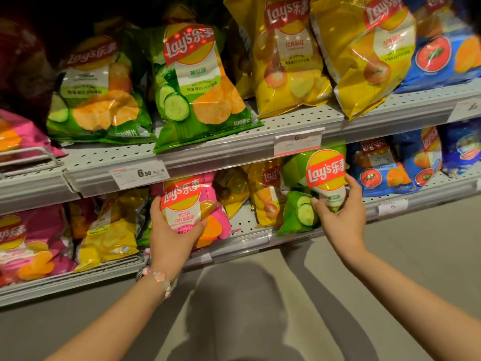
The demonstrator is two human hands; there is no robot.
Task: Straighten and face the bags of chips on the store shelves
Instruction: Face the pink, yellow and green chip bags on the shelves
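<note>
- Left hand (170, 230): fingers wrapped around the lower part of a pink chip bag (191, 207), thumb on the bag's left edge; the bag stands upright, logo outward, at the front of the lower shelf (242, 243).
- Right hand (341, 212): fingers clasped on the lower face of a green chip bag (316, 183) (cucumber slices printed on it), held upright on the same lower shelf, to the right of the pink one.
- Bracelet (156, 278): pale beads on the left wrist.
- Upper shelf (299, 121): perforated grey metal, its front rail carrying a price tag (140, 174) (reads 6.50) and a second price label (298, 144) further right.
- Upper-shelf stock: two large green bags (156, 87) at left, both leaning; two yellow bags (325, 53) in the middle, the right one tilted over the shelf edge; a blue bag (442, 58) with a tomato picture at right.
- Lower-shelf stock: yellow bags (112, 227) left of the pink bag and between the two held bags, lying unevenly; blue tomato bags (385, 170) at right; magenta bags (28, 241) at far left.
- Floor (416, 243): smooth grey, with the person's shadow below the shelving; the upper left recess of the shelving is dark.
</note>
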